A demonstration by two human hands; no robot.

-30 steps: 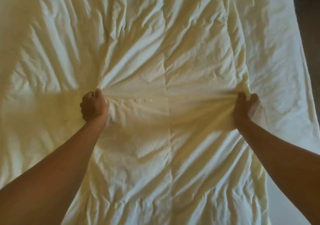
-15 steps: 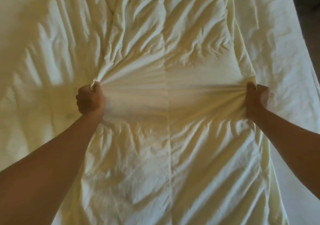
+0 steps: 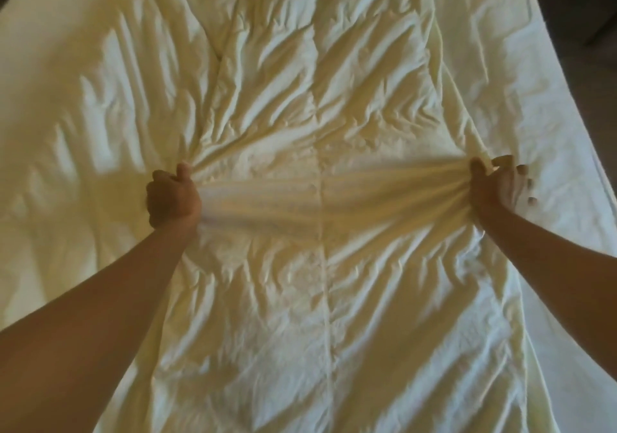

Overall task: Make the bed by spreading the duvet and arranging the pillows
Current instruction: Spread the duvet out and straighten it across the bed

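A cream, wrinkled duvet point(image 3: 300, 99) covers most of the head view, with a seam running down its middle. My left hand point(image 3: 173, 195) grips a bunch of its fabric in a fist at the left. At the duvet's right edge my right hand point(image 3: 497, 185) holds a gathered fold, thumb on top, fingers partly spread. The cloth between the two hands is pulled taut into straight pleats. No pillows are in sight.
White bed sheet point(image 3: 534, 99) lies bare to the right of the duvet. The mattress edge point(image 3: 574, 182) curves down the right side, with dark floor point(image 3: 594, 15) beyond it at the top right. A sliver of dark floor shows at the top left corner.
Both hands have moved apart and farther up the bed, stretching the duvet wider. My right hand's fingers have loosened and spread a little on the fold.
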